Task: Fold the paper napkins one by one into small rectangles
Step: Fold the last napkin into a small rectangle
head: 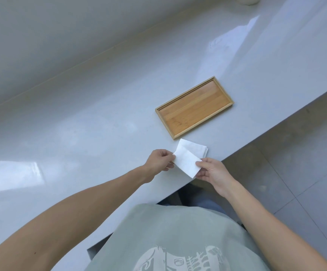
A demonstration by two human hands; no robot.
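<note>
White paper napkin (187, 163), folded to a rectangle, is held just above the near edge of the grey desk (80, 124). My left hand (159, 162) pinches its left end, fingers closed on the paper; my right hand (212, 172) pinches the right end, thumb on top, fingers below. It hangs over a small pile of napkins (194, 148) lying flat on the desk, just beside the near corner of the wooden tray (194, 107)

Risks, as I judge them: the paper is thin, so pulling the ends apart could tear it or open the fold; pinching off-square would leave the edges misaligned and the crease skewed. The pile lies close to the desk edge, and a brush from my right wrist could push sheets off

Count: one napkin in hand; one pile, sheet number not readable; one tray, nothing in it; two hands
</note>
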